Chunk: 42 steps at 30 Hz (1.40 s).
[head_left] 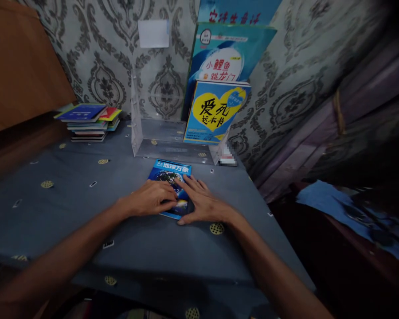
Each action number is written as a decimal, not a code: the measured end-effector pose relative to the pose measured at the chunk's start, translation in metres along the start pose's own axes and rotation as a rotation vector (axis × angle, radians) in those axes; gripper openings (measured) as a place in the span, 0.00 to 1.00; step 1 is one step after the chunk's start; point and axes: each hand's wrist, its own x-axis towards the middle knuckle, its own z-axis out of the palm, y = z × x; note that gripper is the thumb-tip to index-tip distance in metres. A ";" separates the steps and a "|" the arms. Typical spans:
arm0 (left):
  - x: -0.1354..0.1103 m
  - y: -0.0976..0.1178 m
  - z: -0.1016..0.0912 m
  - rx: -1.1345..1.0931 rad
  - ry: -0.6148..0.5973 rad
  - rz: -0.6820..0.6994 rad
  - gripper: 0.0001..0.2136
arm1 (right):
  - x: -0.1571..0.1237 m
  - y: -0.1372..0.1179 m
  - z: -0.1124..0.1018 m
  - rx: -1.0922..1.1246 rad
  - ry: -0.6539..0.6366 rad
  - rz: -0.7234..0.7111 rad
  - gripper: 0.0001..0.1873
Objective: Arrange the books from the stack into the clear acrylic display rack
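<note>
A small blue book (174, 168) with white Chinese characters and a picture of the earth lies flat on the table, its cover up. My left hand (152, 197) rests over its left side, fingers loosely bent on the cover and thumb apart from them. On the right side, my right hand (204, 203) lies spread across the cover and edge. Both hands hide the middle of the cover. Just behind the book stands a clear acrylic rack (174, 151). A blue book with a yellow heart (216, 110) stands in the rack's right part.
Behind the heart book stand taller teal books (232, 46), up against the patterned wall. A stack of books (88, 122) sits at the back left beside a brown wooden panel (23, 62). The grey tablecloth (73, 195) ends at the right near blue fabric (332, 208).
</note>
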 end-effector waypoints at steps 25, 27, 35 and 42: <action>-0.001 -0.053 0.005 -1.388 0.612 -0.890 0.16 | -0.003 0.001 -0.004 0.120 0.033 -0.071 0.62; 0.001 -0.047 0.004 -1.479 0.538 -0.907 0.12 | -0.003 -0.001 -0.004 0.134 0.041 -0.090 0.62; 0.003 -0.038 -0.005 -1.575 0.716 -0.845 0.10 | 0.000 -0.009 -0.003 0.200 0.257 -0.099 0.67; 0.004 -0.041 -0.002 -1.515 0.933 -0.683 0.14 | 0.005 -0.005 -0.001 0.323 0.431 -0.039 0.62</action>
